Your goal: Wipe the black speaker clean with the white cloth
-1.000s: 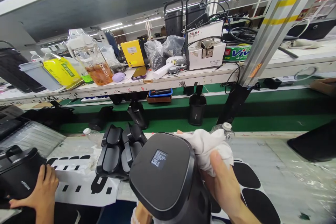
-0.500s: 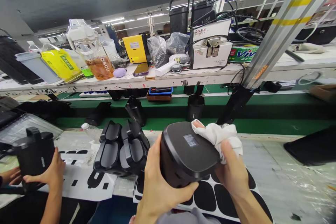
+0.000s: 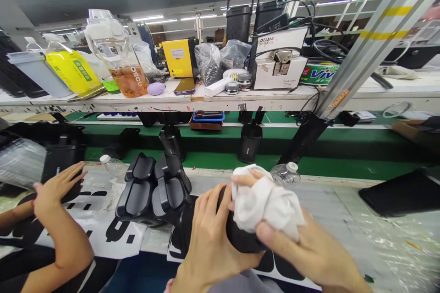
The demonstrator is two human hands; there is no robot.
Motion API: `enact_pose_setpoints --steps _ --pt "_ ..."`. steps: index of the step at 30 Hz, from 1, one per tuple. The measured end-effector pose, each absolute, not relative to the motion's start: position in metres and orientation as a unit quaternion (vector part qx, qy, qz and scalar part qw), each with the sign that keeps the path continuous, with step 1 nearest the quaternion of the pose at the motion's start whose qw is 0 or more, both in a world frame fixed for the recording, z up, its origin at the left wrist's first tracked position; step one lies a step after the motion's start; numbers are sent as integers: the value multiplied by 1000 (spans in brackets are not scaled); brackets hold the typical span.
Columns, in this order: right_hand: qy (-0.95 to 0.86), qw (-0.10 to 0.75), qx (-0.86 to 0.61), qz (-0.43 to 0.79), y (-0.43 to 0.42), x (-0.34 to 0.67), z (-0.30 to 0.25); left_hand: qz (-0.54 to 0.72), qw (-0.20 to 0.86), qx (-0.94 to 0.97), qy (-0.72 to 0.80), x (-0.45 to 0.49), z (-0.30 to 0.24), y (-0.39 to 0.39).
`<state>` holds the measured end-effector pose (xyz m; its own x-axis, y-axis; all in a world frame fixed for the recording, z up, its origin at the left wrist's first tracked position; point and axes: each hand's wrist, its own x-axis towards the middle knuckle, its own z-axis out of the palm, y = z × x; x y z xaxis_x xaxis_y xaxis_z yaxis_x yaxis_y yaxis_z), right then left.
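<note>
Cloth's now slid over the top, so left hand [image 3: 209, 238] is gripping the black housing [image 3: 240, 238] steady while right hand [image 3: 302, 247] is pressing the bunched white cloth [image 3: 264, 203] evenly.

The black housing [image 3: 240, 238] is matt, smooth plastic, mostly covered by a soft, crumpled white cloth [image 3: 266, 203]. The stacked black parts [image 3: 151, 187] beside it have the same dull plastic finish with a faint sheen on their faces. A clear plastic bottle [image 3: 285, 175] glints behind. The surface [image 3: 378, 238] lies under glossy, wrinkled transparent film. The slanted post [image 3: 364, 41] is brushed metal, and the conveyor belt [image 3: 343, 165] looks a flat, matt green.
</note>
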<state>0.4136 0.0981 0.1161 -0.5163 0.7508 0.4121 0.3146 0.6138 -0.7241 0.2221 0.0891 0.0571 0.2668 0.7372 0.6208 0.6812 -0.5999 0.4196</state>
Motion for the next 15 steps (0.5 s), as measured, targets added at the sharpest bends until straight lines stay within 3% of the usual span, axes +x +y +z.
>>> enact_pose_setpoints --steps 3,7,12,15 --pt "-869 335 -282 230 99 418 123 405 21 793 455 221 57 89" --pt "-868 350 -307 173 108 419 123 374 26 806 458 220 60 87" --pt "-875 319 -293 215 103 428 115 381 24 799 464 221 61 86" --pt "-767 428 -382 285 113 439 102 385 0 805 452 219 61 86"
